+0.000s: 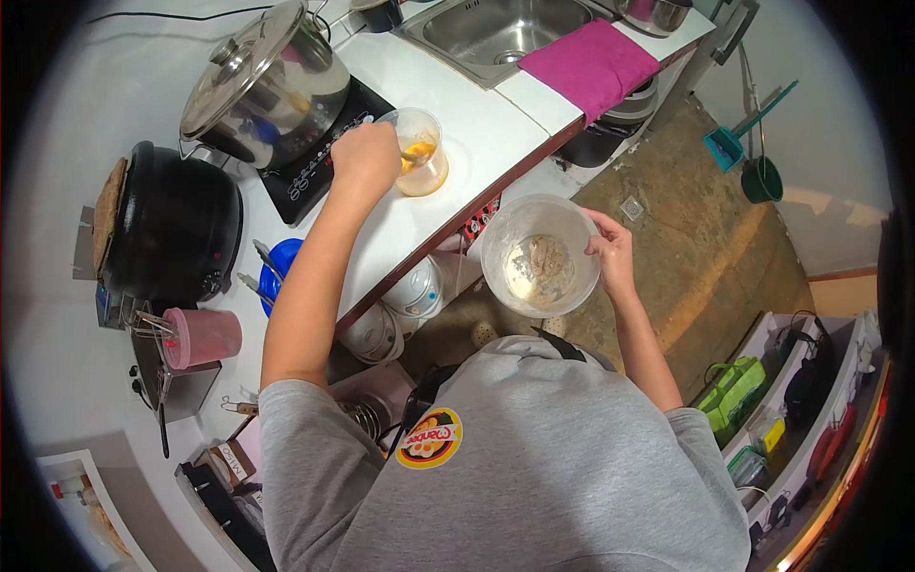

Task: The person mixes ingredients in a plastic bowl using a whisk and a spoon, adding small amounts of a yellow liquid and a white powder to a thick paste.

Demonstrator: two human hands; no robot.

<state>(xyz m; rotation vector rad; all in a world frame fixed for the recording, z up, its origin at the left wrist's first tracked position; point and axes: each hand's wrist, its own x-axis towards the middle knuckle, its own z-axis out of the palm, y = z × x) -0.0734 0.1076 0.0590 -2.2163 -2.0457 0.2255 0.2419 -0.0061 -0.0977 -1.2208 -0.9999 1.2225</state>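
Note:
My left hand [367,154] is closed at the near-left rim of a clear plastic container [429,175] on the white counter. A spoon-like end [409,156] shows inside it among yellow-orange contents; its handle is hidden by the fist. My right hand [615,250] grips the rim of a larger translucent plastic tub [500,264], thumb and fingers on its right side. The tub is held in the air past the counter's edge, with its mouth facing up. A beige clump [547,256] lies at its bottom.
A lidded steel pot [314,93] stands on a black induction cooker [304,189] at the left. Behind are a steel sink [493,32] and a magenta cloth [590,68]. A black soup kettle [175,222] and a blue bowl with tongs [286,261] sit nearer. Lidded buckets [414,289] stand below the counter.

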